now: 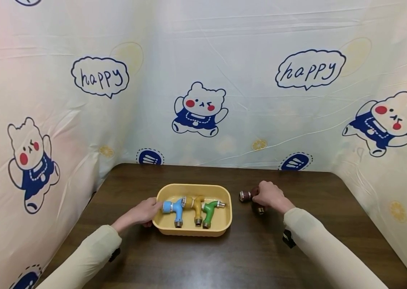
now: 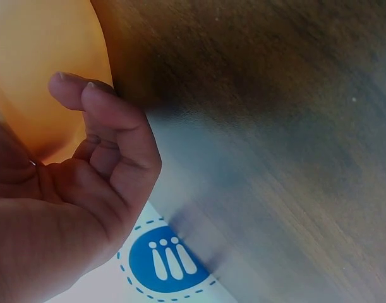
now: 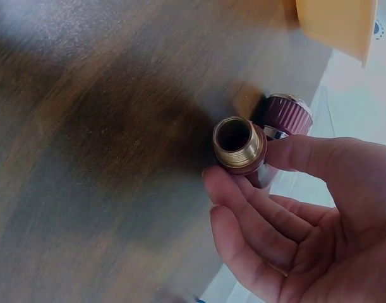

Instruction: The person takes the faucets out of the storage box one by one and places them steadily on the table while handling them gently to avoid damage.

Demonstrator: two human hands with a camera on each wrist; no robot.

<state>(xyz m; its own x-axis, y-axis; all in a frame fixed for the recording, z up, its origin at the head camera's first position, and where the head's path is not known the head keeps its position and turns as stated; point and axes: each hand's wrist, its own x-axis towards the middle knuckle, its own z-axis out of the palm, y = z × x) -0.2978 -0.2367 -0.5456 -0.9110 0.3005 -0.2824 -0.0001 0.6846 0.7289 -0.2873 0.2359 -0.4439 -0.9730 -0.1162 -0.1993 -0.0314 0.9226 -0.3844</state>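
Observation:
A yellow plastic tray [image 1: 192,232] stands on the table, a little left of the middle. My left hand [image 1: 144,211] grips its left end; in the left wrist view the curled fingers [image 2: 120,113] press against the outer wall, and the thumb is mostly hidden. Inside the tray lie a blue tap [image 1: 178,210], a mustard-yellow tap [image 1: 198,208] and a green tap [image 1: 208,212]. To the right of the tray my right hand [image 1: 272,196] pinches a dark red tap [image 3: 287,117] between thumb and fingers. Its threaded brass end [image 3: 238,145] faces the right wrist camera. Whether this tap touches the table is unclear.
The dark brown wooden table [image 1: 225,261] has rounded far corners. A pale curtain [image 1: 250,120] printed with bears hangs close behind its far edge and along both sides.

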